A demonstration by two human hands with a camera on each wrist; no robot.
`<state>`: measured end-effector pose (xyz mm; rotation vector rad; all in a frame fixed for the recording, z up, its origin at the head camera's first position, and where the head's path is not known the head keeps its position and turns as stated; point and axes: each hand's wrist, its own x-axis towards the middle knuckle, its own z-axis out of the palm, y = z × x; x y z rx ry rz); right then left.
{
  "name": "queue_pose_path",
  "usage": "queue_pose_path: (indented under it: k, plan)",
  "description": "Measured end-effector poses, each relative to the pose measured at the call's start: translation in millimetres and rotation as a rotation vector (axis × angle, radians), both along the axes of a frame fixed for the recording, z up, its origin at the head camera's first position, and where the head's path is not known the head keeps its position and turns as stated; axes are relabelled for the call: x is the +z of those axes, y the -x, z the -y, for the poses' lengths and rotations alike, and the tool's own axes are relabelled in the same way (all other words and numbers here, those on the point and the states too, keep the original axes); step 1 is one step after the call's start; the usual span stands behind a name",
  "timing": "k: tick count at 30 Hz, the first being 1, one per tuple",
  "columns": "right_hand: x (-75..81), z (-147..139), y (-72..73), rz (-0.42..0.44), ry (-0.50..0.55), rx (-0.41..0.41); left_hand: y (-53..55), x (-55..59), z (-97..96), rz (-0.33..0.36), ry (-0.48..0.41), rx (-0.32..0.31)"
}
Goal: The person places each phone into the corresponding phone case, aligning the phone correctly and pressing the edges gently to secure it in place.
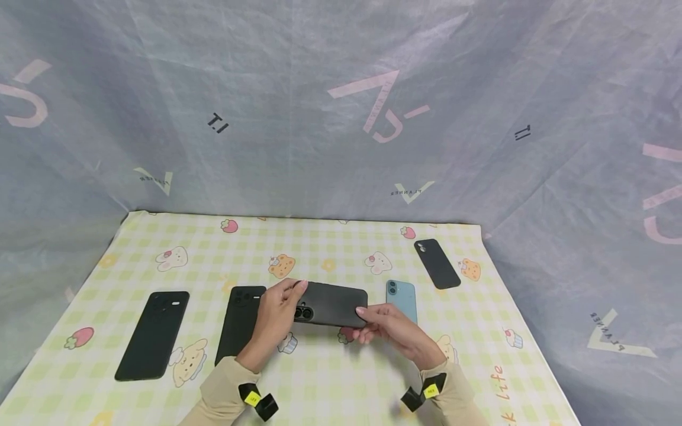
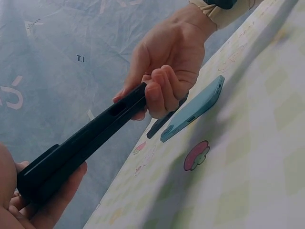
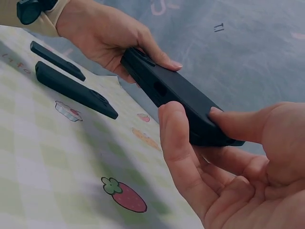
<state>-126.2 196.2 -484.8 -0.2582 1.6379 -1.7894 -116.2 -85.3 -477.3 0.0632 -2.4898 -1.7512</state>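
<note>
Farthest left of the left grip, a black phone (image 1: 152,335) lies flat on the checked surface (image 1: 341,393), its camera corner too dark to make out well. Just left of the left grip lies a second black phone (image 1: 237,322), its right side and near end partly covered by that hand and wrist. The left grip (image 1: 277,310) pinches one end of a dark phone (image 1: 334,303), thumb on top and fingers beneath, hiding part of its camera block. This held phone hangs above the surface, spanning the two grips, camera end at the left; whether it wears a separate case is hard to tell. The right grip (image 1: 396,330) holds the other end, thumb on the back and fingers curled underneath. Just behind the right grip lies a blue phone (image 1: 402,299), its near part hidden by that hand. Farther right and beyond it, a slim black piece (image 1: 441,269) shows pale round spots in one corner, too small to read as holes or lenses.
</note>
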Motion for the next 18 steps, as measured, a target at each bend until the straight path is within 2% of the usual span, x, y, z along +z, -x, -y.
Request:
queue_pose_path:
  k: [18]
  plan:
    - [0.5, -0.7, 0.6, 0.012, -0.004, -0.008, 0.1, -0.2, 1.0, -0.005, -0.002, -0.003]
